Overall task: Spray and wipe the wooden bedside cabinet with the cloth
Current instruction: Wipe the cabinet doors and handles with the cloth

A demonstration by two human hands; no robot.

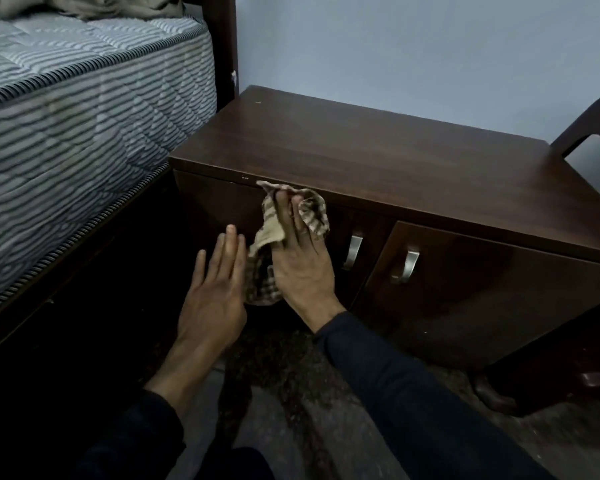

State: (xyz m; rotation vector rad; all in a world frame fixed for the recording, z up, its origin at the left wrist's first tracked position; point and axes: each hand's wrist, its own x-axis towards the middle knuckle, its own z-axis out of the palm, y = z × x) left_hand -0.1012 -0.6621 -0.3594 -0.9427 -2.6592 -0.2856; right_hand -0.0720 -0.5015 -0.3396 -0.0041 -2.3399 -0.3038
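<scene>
The dark wooden bedside cabinet (378, 157) stands against the wall, with two front doors and metal handles. My right hand (300, 265) grips a beige checked cloth (267, 233) and presses it against the upper part of the left door, just under the top's front edge. Part of the cloth hangs down below my palm. My left hand (215, 292) is flat with fingers apart, resting on or close to the left door, beside the cloth. No spray bottle is in view.
A bed with a striped mattress (84, 133) stands close on the cabinet's left. The right door (482, 289) stands slightly ajar. A dark chair (589, 133) is at the far right, with dark furniture legs (492, 393) on the floor.
</scene>
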